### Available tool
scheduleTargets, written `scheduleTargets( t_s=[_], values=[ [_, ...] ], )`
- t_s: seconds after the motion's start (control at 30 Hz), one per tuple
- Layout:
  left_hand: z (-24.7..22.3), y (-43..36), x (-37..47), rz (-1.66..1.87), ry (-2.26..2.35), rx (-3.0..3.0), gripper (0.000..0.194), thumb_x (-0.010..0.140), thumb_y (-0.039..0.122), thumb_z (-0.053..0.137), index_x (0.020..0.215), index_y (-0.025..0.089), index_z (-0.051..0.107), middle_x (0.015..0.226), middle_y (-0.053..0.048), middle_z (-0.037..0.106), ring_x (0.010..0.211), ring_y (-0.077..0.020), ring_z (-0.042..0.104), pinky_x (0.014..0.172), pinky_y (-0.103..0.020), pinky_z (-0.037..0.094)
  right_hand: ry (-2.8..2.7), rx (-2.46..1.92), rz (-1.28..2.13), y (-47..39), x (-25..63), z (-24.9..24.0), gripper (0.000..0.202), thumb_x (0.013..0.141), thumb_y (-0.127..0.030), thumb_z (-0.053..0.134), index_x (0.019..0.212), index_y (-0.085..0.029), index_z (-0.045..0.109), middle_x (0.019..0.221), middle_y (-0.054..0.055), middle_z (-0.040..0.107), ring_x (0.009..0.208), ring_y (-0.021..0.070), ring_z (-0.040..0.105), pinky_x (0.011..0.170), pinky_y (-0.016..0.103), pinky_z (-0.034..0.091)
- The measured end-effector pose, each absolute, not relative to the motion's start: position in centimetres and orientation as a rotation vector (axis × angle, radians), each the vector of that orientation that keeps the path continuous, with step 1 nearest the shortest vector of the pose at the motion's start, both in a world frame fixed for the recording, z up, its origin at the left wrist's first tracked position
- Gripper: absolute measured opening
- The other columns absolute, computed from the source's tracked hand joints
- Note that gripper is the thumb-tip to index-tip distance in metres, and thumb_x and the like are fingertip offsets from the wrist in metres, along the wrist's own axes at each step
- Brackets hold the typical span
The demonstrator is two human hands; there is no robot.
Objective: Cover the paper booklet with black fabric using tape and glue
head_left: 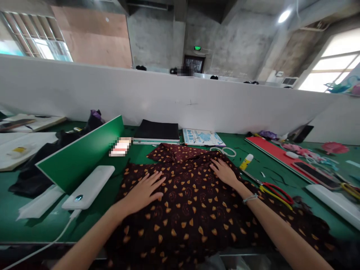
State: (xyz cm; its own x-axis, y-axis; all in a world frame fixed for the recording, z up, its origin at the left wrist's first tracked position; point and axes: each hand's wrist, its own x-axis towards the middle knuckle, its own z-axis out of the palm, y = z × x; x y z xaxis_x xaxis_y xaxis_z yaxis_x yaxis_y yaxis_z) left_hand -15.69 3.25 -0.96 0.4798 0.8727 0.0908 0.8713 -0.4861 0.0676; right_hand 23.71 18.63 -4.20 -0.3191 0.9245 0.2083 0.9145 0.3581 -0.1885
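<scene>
A dark brown cloth with small orange-yellow shapes (185,210) is spread over the green table and hangs over its front edge. My left hand (144,191) lies on the cloth's left part, palm down, fingers spread. On the upper right part rests my right hand (225,172), also flat with its fingers apart. Past the hands, the far end of the cloth is folded over, showing a redder side. Scissors with red and yellow handles (277,191) lie to the right, partly beside the cloth, near a glue stick (246,162).
A white power bank (88,187) with a cable and an upright green board (84,153) stand left. Behind are a black folder (156,130) and a booklet (203,137). A red board (278,155) and phone (316,174) lie right; a white partition (168,97) runs behind.
</scene>
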Motion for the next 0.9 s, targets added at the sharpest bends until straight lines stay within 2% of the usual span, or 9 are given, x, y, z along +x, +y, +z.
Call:
scheduleTargets(
  t_s=[0.2, 0.33, 0.43, 0.53, 0.63, 0.73, 0.77, 0.83, 0.9],
  values=[
    [-0.8, 9.1, -16.6, 0.14, 1.475, 2.716, 0.058, 0.096, 0.057, 0.029, 0.149, 0.032, 0.026, 0.157, -0.002, 0.023, 0.145, -0.0212, 0.021, 0.118, -0.045, 0.015, -2.247, -1.877, 0.1, 20.5, 25.0, -4.4, 0.064, 0.094, -0.057, 0.03, 0.145, -0.019, 0.04, 0.149, 0.014, 0.039, 0.139, 0.0295, 0.033, 0.112, 0.046, 0.027],
    [-0.8, 9.9, -17.0, 0.143, 1.443, 2.752, 0.058, 0.097, 0.056, 0.029, 0.15, 0.032, 0.022, 0.158, -0.002, 0.022, 0.145, -0.0204, 0.02, 0.118, -0.044, 0.014, -2.259, -1.91, 0.156, 22.2, 25.4, -3.5, 0.064, 0.091, -0.062, 0.035, 0.137, -0.02, 0.05, 0.141, 0.014, 0.049, 0.133, 0.0277, 0.043, 0.107, 0.04, 0.034],
    [-0.6, 10.5, -17.0, 0.116, 1.424, 2.748, 0.06, 0.096, 0.057, 0.029, 0.149, 0.03, 0.025, 0.158, -0.003, 0.023, 0.145, -0.0207, 0.02, 0.118, -0.045, 0.014, -2.237, -1.907, 0.094, 22.1, 25.3, -3.0, 0.063, 0.091, -0.06, 0.038, 0.135, -0.018, 0.051, 0.137, 0.014, 0.053, 0.13, 0.0269, 0.046, 0.105, 0.038, 0.036],
    [-0.6, 11.8, -17.0, 0.114, 1.409, 2.749, 0.061, 0.096, 0.058, 0.029, 0.148, 0.027, 0.029, 0.157, -0.005, 0.025, 0.145, -0.0214, 0.021, 0.118, -0.046, 0.013, -2.179, -1.917, -0.041, 21.1, 24.6, -2.6, 0.063, 0.093, -0.058, 0.036, 0.135, -0.013, 0.048, 0.134, 0.019, 0.054, 0.127, 0.0307, 0.047, 0.104, 0.044, 0.037],
    [0.0, 12.5, -16.7, 0.07, 1.411, 2.758, 0.06, 0.096, 0.056, 0.028, 0.148, 0.025, 0.029, 0.158, -0.006, 0.024, 0.146, -0.0223, 0.019, 0.118, -0.046, 0.016, -2.199, -1.854, -0.168, 20.0, 23.7, -1.5, 0.055, 0.095, -0.048, 0.038, 0.13, -0.008, 0.051, 0.133, 0.022, 0.053, 0.128, 0.0323, 0.045, 0.105, 0.047, 0.036],
    [2.0, 10.1, -16.1, 0.151, 1.492, 2.809, 0.058, 0.097, 0.05, 0.029, 0.143, 0.017, 0.041, 0.157, -0.01, 0.025, 0.146, -0.0254, 0.017, 0.118, -0.046, 0.019, -2.293, -1.708, -0.254, 18.0, 23.1, 0.2, 0.046, 0.094, -0.035, 0.046, 0.131, -0.009, 0.051, 0.145, 0.019, 0.043, 0.138, 0.03, 0.033, 0.112, 0.046, 0.028],
    [2.8, 8.3, -15.9, 0.239, 1.523, 2.833, 0.057, 0.097, 0.048, 0.03, 0.141, 0.015, 0.045, 0.157, -0.01, 0.025, 0.146, -0.0261, 0.017, 0.118, -0.047, 0.018, -2.328, -1.645, -0.267, 16.7, 22.9, 0.7, 0.044, 0.093, -0.033, 0.047, 0.131, -0.01, 0.052, 0.146, 0.017, 0.042, 0.138, 0.029, 0.032, 0.112, 0.045, 0.028],
    [4.1, 3.4, -15.0, 0.444, 1.628, 2.771, 0.05, 0.098, 0.043, 0.033, 0.139, 0.018, 0.047, 0.154, -0.007, 0.032, 0.142, -0.0233, 0.029, 0.117, -0.042, 0.026, -2.406, -1.447, -0.277, 12.9, 22.6, 1.5, 0.04, 0.094, -0.034, 0.047, 0.125, -0.012, 0.057, 0.141, 0.016, 0.05, 0.133, 0.0279, 0.042, 0.109, 0.043, 0.036],
    [4.5, -2.4, -13.9, 0.584, 1.627, 2.746, 0.046, 0.097, 0.039, 0.038, 0.139, 0.022, 0.047, 0.145, -0.005, 0.047, 0.134, -0.0202, 0.043, 0.113, -0.038, 0.035, -2.458, -1.16, -0.223, 7.9, 22.5, 2.0, 0.036, 0.094, -0.035, 0.048, 0.121, -0.016, 0.06, 0.134, 0.012, 0.057, 0.123, 0.0238, 0.053, 0.104, 0.04, 0.044]
  ],
)
